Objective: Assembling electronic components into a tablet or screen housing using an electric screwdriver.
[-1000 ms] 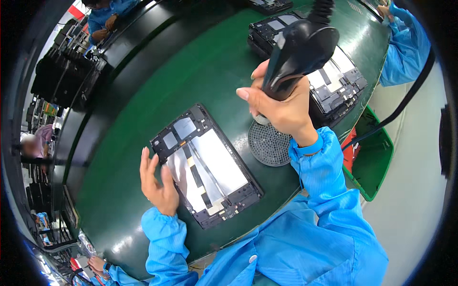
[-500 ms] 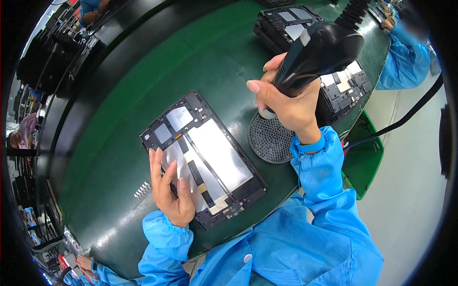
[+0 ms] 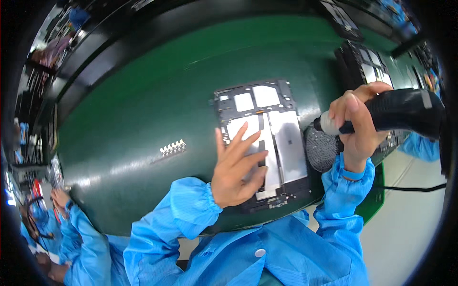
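Note:
An opened tablet point(image 3: 289, 143) lies on the green table in front of me, its silver battery and black frame facing up. My left hand point(image 3: 237, 174) rests on the tablet's left half with fingers spread, holding nothing. In my right hand point(image 3: 360, 121) is a black electric screwdriver point(image 3: 408, 113), gripped near its pale collar. The tool's tip points left, over the far edge of a round dark dish point(image 3: 318, 153) with a dimpled surface, to the right of the tablet. Whether the tip touches the dish I cannot tell.
A short row of small metal pieces point(image 3: 172, 148) sits left of the tablet. Stacked tablet bodies point(image 3: 365, 64) stand at the far right. A green bin point(image 3: 377, 200) and a black cable point(image 3: 412, 189) are at the right. A co-worker's hands point(image 3: 60, 198) are at the left edge.
The view has swung, so the tablet appears farther right and straighter. The screwdriver now looks more level, its tip pointing left. My left hand stays on the tablet, fingers spread wider.

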`<state>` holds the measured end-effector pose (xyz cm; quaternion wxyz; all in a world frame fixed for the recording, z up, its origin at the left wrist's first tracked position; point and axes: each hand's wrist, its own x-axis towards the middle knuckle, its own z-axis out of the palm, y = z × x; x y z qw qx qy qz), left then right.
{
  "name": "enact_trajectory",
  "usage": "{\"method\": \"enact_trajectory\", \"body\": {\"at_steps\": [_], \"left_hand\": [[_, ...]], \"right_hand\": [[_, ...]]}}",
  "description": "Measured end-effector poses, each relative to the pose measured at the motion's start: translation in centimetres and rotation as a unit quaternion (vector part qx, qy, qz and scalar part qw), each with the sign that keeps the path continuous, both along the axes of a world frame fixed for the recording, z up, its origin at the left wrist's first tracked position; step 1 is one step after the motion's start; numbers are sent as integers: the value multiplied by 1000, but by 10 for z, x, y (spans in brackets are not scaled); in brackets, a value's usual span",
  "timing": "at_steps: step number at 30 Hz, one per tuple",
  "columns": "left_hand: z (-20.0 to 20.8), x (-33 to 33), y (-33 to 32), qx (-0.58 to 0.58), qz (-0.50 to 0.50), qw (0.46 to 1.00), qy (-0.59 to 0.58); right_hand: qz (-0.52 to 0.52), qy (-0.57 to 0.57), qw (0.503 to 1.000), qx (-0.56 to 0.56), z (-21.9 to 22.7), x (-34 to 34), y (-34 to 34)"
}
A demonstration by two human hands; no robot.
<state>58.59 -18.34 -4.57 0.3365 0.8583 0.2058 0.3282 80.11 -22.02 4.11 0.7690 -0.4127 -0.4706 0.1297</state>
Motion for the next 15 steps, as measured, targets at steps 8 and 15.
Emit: {"method": "enact_trajectory", "body": {"at_steps": [8, 15], "left_hand": [[-7, -3, -17, 68, -68, 994, -46], [-14, 9, -23, 64, -65, 994, -64]], "right_hand": [[180, -114, 975, -55, 4, -70, 52], [206, -93, 969, -103, -17, -79, 61]]}}
